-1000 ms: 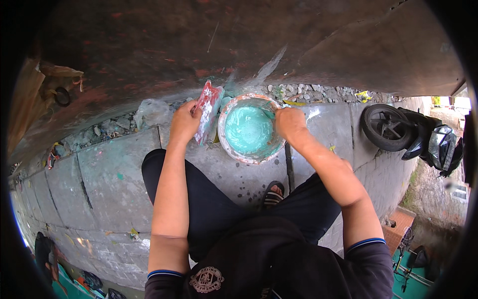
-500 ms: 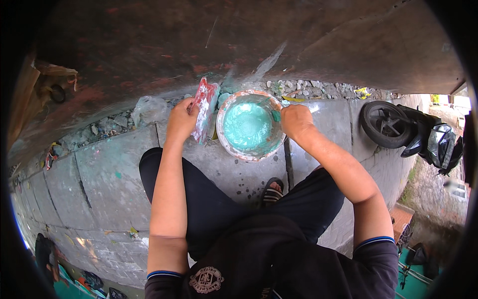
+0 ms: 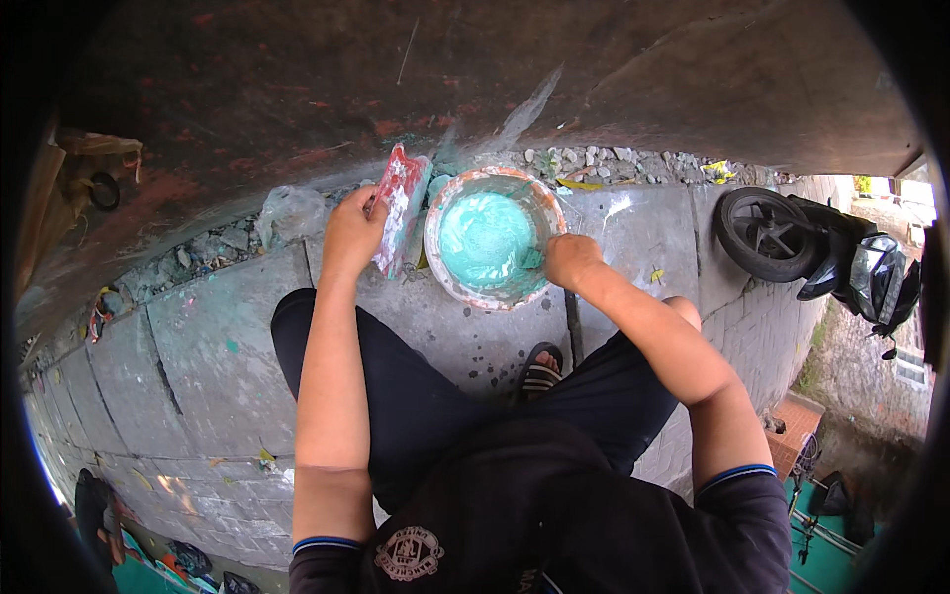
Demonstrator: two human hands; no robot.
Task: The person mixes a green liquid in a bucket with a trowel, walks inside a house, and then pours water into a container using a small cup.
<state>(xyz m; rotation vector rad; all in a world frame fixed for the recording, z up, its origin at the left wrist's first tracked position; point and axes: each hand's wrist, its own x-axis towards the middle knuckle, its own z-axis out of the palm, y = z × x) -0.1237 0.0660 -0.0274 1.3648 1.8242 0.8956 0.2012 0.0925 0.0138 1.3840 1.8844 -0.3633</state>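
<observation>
A round bucket (image 3: 439,272) with a smeared rim stands on the pavement before me and holds wet turquoise paint (image 3: 485,233). My right hand (image 3: 574,262) is closed at the bucket's right rim. From it a paint-coated, flat-ended tool (image 3: 532,258) reaches in over the paint; its handle is hidden in my fist. To the left of the bucket my left hand (image 3: 353,233) grips a flat red piece smeared with white and turquoise (image 3: 400,203). That piece is tilted upright beside the bucket, and I cannot tell its exact kind.
A dark, paint-stained wall (image 3: 495,69) rises just beyond the bucket. Rubble (image 3: 633,168) and a crumpled clear plastic bag (image 3: 290,213) lie along its foot. A motorbike's wheel (image 3: 762,236) is at the right. My sandalled foot (image 3: 541,374) is close behind the bucket.
My right hand has moved slightly nearer to me along the bucket's rim. The tool's end has shifted from the far right inside toward the near right.
</observation>
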